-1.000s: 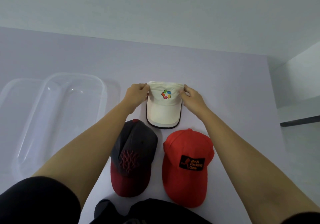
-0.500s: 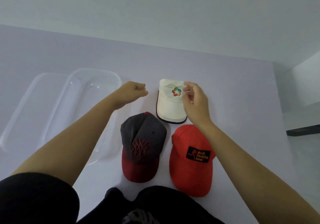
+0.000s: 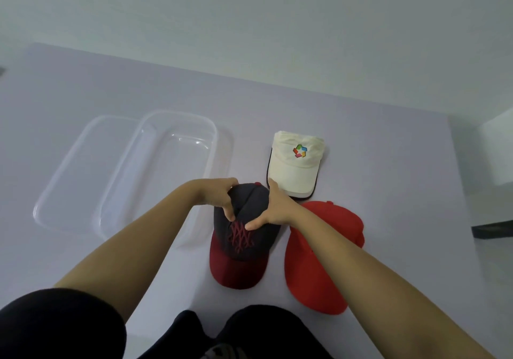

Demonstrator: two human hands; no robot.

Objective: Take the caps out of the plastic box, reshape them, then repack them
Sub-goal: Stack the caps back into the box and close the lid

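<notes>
dark grey cap with maroon brim [image 3: 244, 245] — lies on the table [image 3: 388, 170], brim toward the wearer, just right of the clear plastic box [image 3: 155, 170] and just left of the red cap [image 3: 319, 256]. both hands rest on its crown, one to each side of the centre seam, a placement that suits pressing and pulling the soft panels into a rounded dome; this reads as the reshaping step for this cap. left hand [image 3: 218, 196] — fingers curled over the rear left of the crown, thumb pointing down the seam toward the stitched emblem, pinching a fold of fabric. right hand [image 3: 273, 208] — wrapped over the right side of the crown, thumb stretched inward to the emblem, fingers hidden behind the crown; it grips the cloth rather than lying flat and spread. cream cap with coloured logo [image 3: 295, 164] — sits beyond, its dark-edged brim near the right hand's knuckles; whether they touch cannot be told. the caps lie in the open beside the box, brims alike toward the wearer, likely so each can be worked in turn. the box stands empty, a second clear piece — probably its lid [image 3: 75, 170] — under or behind it at the left.
</notes>
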